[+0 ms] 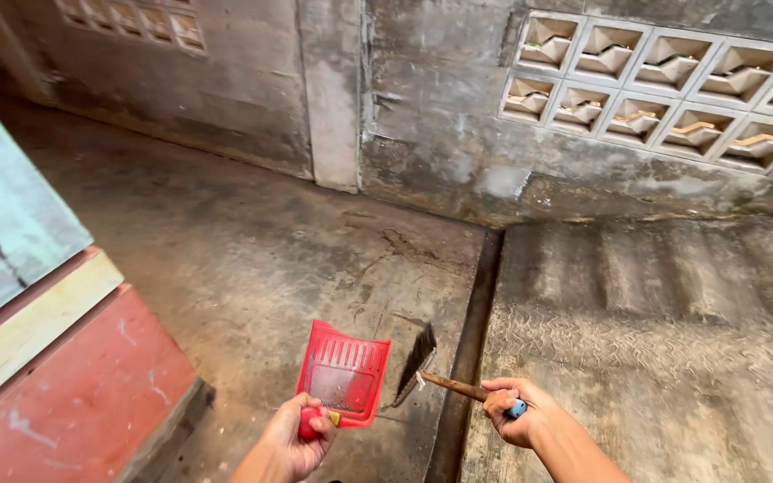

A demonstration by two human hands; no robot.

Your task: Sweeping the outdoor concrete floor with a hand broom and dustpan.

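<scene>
My left hand (300, 436) grips the handle of a red plastic dustpan (344, 371), which is held low over the concrete floor with its ribbed tray facing up and some grey dust in it. My right hand (513, 411) is closed on the wooden handle of a small brush (416, 360). The brush's dark bristles stand on the floor just right of the dustpan's edge, beside a narrow drain groove (469, 349).
A stained concrete wall (431, 116) with patterned vent blocks (664, 85) runs along the back. Ribbed concrete ramp (673, 340) lies right of the groove. A red and cream painted step (64, 376) rises at left under a pale blue panel (2, 215).
</scene>
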